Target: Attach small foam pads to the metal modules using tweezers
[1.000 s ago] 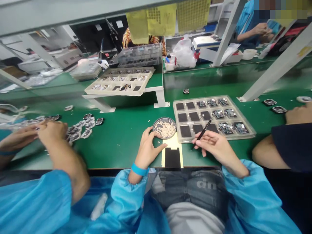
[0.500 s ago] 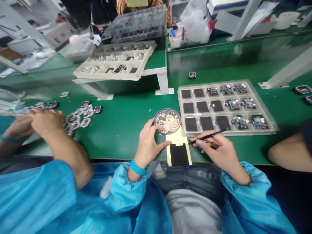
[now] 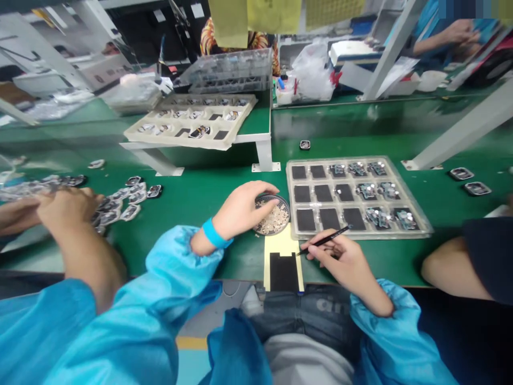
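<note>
My left hand (image 3: pixel 246 209) reaches over a round grey dish (image 3: pixel 287 222) of small pale pieces (image 3: pixel 276 220). Its thumb and fingers are apart above the dish; whether they touch the pieces I cannot tell. Black tweezers (image 3: pixel 332 236) lie in my right hand (image 3: pixel 340 256), tips pointing left. They hover by a black rectangular pad (image 3: pixel 284 271) on a yellow sheet (image 3: pixel 276 244) at the table's front edge. Right of the dish is a clear compartment tray (image 3: pixel 419 231), where several cells hold small circuit boards (image 3: pixel 378 216) and others show dark foam.
At left, a co-worker's hands (image 3: pixel 66 208) work beside a heap of white-and-dark parts (image 3: pixel 120 203). A white metal stand (image 3: pixel 264 155) carries another part tray (image 3: pixel 180 140). Another person's arm (image 3: pixel 452 267) rests at right, near two small frames (image 3: pixel 476 188).
My left hand has moved from the dish's left side to above it, reaching over its far part. My right hand still holds the tweezers near the black pad. The camera view has shifted.
</note>
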A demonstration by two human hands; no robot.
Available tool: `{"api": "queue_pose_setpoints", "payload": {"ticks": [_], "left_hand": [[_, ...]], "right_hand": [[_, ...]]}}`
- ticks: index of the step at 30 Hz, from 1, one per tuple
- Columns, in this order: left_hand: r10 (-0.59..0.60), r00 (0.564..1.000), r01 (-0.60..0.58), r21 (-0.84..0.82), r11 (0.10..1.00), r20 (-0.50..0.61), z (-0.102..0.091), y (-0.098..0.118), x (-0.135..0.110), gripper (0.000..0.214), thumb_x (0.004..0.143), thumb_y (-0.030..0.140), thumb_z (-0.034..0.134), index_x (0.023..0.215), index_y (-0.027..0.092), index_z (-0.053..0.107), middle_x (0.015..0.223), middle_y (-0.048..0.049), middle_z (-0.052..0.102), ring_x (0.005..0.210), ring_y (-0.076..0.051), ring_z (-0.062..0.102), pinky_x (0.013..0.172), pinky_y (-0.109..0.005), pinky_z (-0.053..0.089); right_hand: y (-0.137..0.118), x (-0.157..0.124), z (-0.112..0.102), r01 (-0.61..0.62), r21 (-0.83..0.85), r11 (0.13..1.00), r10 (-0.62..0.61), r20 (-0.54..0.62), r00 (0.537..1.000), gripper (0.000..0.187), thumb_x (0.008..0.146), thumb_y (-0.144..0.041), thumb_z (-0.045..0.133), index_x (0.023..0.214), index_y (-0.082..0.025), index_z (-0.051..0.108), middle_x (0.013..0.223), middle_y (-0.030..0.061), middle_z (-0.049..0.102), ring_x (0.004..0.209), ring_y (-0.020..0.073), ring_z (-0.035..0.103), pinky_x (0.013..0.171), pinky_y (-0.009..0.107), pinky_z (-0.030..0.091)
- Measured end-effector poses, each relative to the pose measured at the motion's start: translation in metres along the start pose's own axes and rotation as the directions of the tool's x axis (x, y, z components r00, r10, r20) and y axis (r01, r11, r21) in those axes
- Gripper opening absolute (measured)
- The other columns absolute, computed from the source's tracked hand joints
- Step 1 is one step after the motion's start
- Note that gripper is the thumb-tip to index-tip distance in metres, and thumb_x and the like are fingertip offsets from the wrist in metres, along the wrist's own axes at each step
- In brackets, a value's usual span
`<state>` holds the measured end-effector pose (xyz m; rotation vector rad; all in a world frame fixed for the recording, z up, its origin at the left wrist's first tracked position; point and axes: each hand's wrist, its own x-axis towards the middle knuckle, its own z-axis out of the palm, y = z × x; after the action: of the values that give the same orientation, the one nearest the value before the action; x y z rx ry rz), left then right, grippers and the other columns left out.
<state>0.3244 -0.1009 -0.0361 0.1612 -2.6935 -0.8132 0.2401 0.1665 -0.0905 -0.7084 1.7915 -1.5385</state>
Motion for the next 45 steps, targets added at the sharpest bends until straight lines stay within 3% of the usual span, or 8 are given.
{"api": "queue_pose_setpoints", "payload": {"ticks": [2,6,9,11,18,36,42,45], "left_hand": [[0.035,0.999,-0.037,-0.044,0.998,-0.026,0.005,-0.013,0.024,0.020,0.095,0.034,0.062,0.098,0.020,0.075,0.089,-0.0010,0.073,0.082,-0.015,0.067,0.077,-0.028,0.051],[-0.079,0.946,0.048,-0.105,0.993,-0.315,0.025,-0.066,0.041,0.024,0.093,0.038,0.064,0.094,0.017,0.076,0.066,0.0015,0.061,0.060,-0.011,0.052,0.063,-0.025,0.041],[-0.272,0.936,0.227,-0.208,0.952,-0.223,0.036,-0.104,0.038,0.029,0.091,0.042,0.064,0.093,0.016,0.076,0.064,0.0005,0.061,0.059,-0.012,0.052,0.059,-0.024,0.040],[-0.315,0.940,0.282,-0.225,0.933,-0.130,0.037,-0.115,0.035,0.029,0.090,0.043,0.064,0.091,0.017,0.076,0.069,-0.0012,0.066,0.061,-0.013,0.055,0.059,-0.025,0.040],[-0.212,0.976,0.211,-0.037,0.977,-0.050,0.035,-0.099,0.033,0.021,0.087,0.035,0.066,0.099,0.026,0.079,0.077,0.0015,0.069,0.065,-0.013,0.055,0.062,-0.026,0.040],[-0.229,0.972,0.227,-0.045,0.973,-0.045,0.036,-0.097,0.032,0.022,0.086,0.032,0.065,0.101,0.024,0.079,0.079,0.0007,0.068,0.066,-0.013,0.055,0.064,-0.025,0.040],[-0.224,0.973,0.219,-0.084,0.972,-0.062,0.033,-0.098,0.030,0.023,0.090,0.034,0.064,0.102,0.021,0.079,0.083,-0.0007,0.072,0.069,-0.013,0.059,0.065,-0.025,0.044],[-0.167,0.964,0.146,-0.114,0.983,-0.207,0.029,-0.084,0.032,0.024,0.095,0.034,0.060,0.101,0.018,0.076,0.089,-0.0035,0.073,0.074,-0.014,0.063,0.071,-0.027,0.049]], "right_hand": [[0.000,-0.001,-0.001,0.000,-0.003,1.000,0.000,0.004,1.000,0.034,0.088,-0.048,0.073,0.097,-0.016,0.064,0.099,0.0110,0.076,0.077,0.0153,0.073,0.059,0.023,0.054],[0.001,-0.003,-0.002,-0.016,0.013,1.000,0.017,-0.019,1.000,0.033,0.089,-0.046,0.073,0.101,-0.017,0.063,0.098,0.0094,0.076,0.072,0.0133,0.071,0.059,0.022,0.053],[0.001,-0.003,-0.003,-0.019,0.017,1.000,0.020,-0.038,0.999,0.034,0.089,-0.045,0.073,0.107,-0.019,0.063,0.097,0.0087,0.076,0.070,0.0130,0.070,0.058,0.023,0.052],[0.001,-0.002,-0.003,-0.029,0.012,1.000,0.029,-0.017,0.999,0.034,0.089,-0.046,0.073,0.107,-0.019,0.063,0.097,0.0093,0.076,0.070,0.0137,0.070,0.057,0.023,0.052],[0.001,0.001,-0.001,-0.032,-0.040,0.999,0.032,0.003,0.999,0.038,0.087,-0.051,0.074,0.103,-0.018,0.065,0.093,0.0100,0.076,0.067,0.0142,0.069,0.056,0.024,0.051],[-0.001,-0.003,-0.002,-0.007,-0.023,1.000,0.007,-0.012,1.000,0.036,0.088,-0.048,0.074,0.101,-0.016,0.064,0.090,0.0093,0.076,0.065,0.0121,0.068,0.057,0.022,0.052],[0.004,-0.011,-0.002,0.188,0.043,0.981,-0.183,-0.112,0.977,0.020,0.091,-0.035,0.073,0.098,-0.018,0.065,0.090,0.0068,0.076,0.061,0.0111,0.068,0.054,0.021,0.053],[0.004,-0.018,0.000,0.263,0.103,0.959,-0.235,-0.227,0.945,0.014,0.091,-0.029,0.073,0.095,-0.019,0.064,0.090,0.0044,0.075,0.060,0.0089,0.065,0.056,0.020,0.054]]}}
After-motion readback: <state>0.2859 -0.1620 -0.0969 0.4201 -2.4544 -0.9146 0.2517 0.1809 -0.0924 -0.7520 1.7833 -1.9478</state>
